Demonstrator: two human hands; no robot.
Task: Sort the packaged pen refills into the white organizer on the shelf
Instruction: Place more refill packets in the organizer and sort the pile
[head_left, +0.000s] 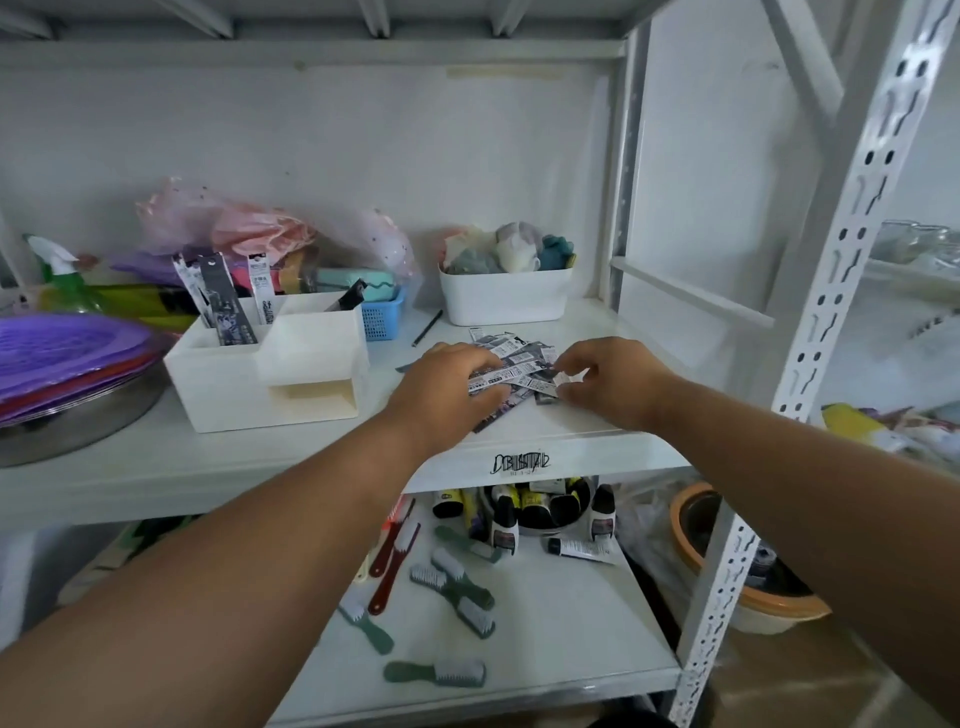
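Note:
A heap of packaged pen refills lies on the white shelf, right of the white organizer. Several refill packs stand upright in the organizer's back left compartment, and one dark pack leans in the back right one. My left hand lies on the heap's left side, its fingers curled over a few packs. My right hand is at the heap's right edge and pinches the end of one pack between thumb and fingertips.
A white bin of cloth items stands behind the heap, with a pencil and a blue basket beside it. Purple plates on a metal pan sit far left. The slotted shelf upright rises at right. Brushes and bottles lie below.

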